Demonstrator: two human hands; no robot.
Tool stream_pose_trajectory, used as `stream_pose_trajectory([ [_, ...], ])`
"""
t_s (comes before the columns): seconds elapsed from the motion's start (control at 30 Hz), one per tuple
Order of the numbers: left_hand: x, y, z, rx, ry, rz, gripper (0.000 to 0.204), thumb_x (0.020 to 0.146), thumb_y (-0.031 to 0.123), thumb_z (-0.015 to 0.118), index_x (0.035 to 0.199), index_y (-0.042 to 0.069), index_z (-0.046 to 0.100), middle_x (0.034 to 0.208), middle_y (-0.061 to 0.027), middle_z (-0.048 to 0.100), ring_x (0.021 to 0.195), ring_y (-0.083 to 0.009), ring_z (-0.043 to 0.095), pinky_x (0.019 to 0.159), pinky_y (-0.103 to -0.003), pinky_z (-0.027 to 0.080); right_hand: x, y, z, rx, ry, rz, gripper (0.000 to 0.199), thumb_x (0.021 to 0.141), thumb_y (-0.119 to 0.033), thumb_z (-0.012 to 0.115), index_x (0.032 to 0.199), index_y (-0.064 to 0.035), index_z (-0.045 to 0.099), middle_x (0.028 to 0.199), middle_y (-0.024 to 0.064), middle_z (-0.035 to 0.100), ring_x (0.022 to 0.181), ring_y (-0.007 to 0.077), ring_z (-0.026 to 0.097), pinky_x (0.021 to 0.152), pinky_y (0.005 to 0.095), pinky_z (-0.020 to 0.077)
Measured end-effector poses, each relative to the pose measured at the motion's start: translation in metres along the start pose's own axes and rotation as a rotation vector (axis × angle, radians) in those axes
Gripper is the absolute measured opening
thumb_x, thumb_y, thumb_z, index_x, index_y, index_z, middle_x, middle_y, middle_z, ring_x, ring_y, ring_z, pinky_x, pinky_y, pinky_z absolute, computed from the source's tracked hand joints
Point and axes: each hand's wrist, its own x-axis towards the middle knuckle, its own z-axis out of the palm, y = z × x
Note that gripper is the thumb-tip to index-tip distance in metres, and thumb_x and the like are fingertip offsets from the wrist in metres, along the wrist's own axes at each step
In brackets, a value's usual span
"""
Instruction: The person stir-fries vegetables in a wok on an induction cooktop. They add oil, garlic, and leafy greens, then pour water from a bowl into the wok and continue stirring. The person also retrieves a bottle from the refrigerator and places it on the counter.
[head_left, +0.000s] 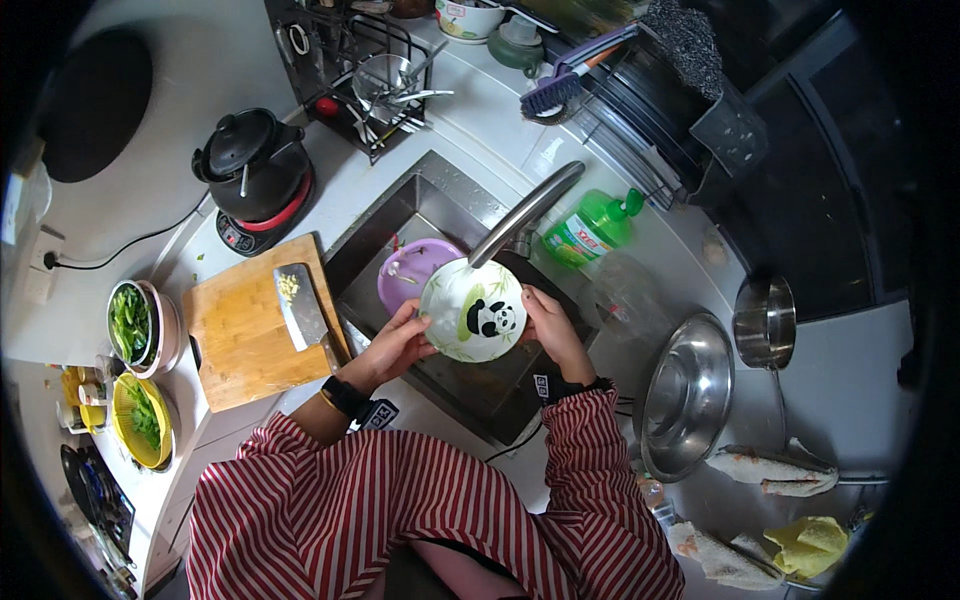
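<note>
White and printed with a panda and green leaves, a round dish (472, 312) was held over the steel sink (452, 190) in the head view, close by the mouth of the faucet (525, 212). Its printed face pointed up toward the wearer, the panda's head to the right; its outline was about as long as wide. 2 hands grasped its rim: the left hand (395, 348) at the left edge, the right hand (550, 325) at the right. Behind it, a purple basin (392, 288) sat in the sink. Leftward, a knife (307, 325) lay on a wooden board (230, 325).
</note>
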Motion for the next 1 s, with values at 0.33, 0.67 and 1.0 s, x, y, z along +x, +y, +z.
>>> stream_pose_trajectory([
  [0.33, 0.058, 0.028, -0.038, 0.057, -0.04, -0.1, 0.041, 0.097, 0.036, 0.047, 0.131, 0.015, 0.041, 0.12, -0.0033, 0.056, 0.107, -0.0176, 0.058, 0.09, -0.033, 0.049, 0.046, -0.007, -0.007, 0.103, -0.004, 0.253, 0.038, 0.1, -0.032, 0.039, 0.124, -0.0048, 0.051, 0.093, 0.0053, 0.064, 0.073, 0.0136, 0.063, 0.065, 0.0299, 0.054],
  [0.67, 0.048, 0.08, -0.044, 0.648, -0.128, 0.193, 0.055, 0.087, 0.016, 0.064, 0.135, 0.016, 0.037, 0.13, -0.0004, 0.045, 0.119, -0.017, 0.043, 0.101, -0.035, 0.036, 0.098, 0.034, 0.007, -0.228, 0.072, -0.323, 0.016, 0.091, -0.006, 0.052, 0.1, 0.0035, 0.061, 0.083, 0.0057, 0.062, 0.077, 0.0104, 0.056, 0.071, 0.0248, 0.0449],
  [1.0, 0.038, 0.081, -0.025, 0.694, -0.038, 0.144, 0.051, 0.087, 0.017, 0.064, 0.133, 0.017, 0.04, 0.123, -0.0004, 0.049, 0.112, -0.0156, 0.047, 0.096, -0.033, 0.039, 0.092, 0.029, 0.001, -0.316, 0.064, -0.293, 0.018, 0.093, -0.01, 0.052, 0.102, 0.0023, 0.062, 0.083, 0.0033, 0.063, 0.079, 0.0084, 0.053, 0.074, 0.0259, 0.0449],
])
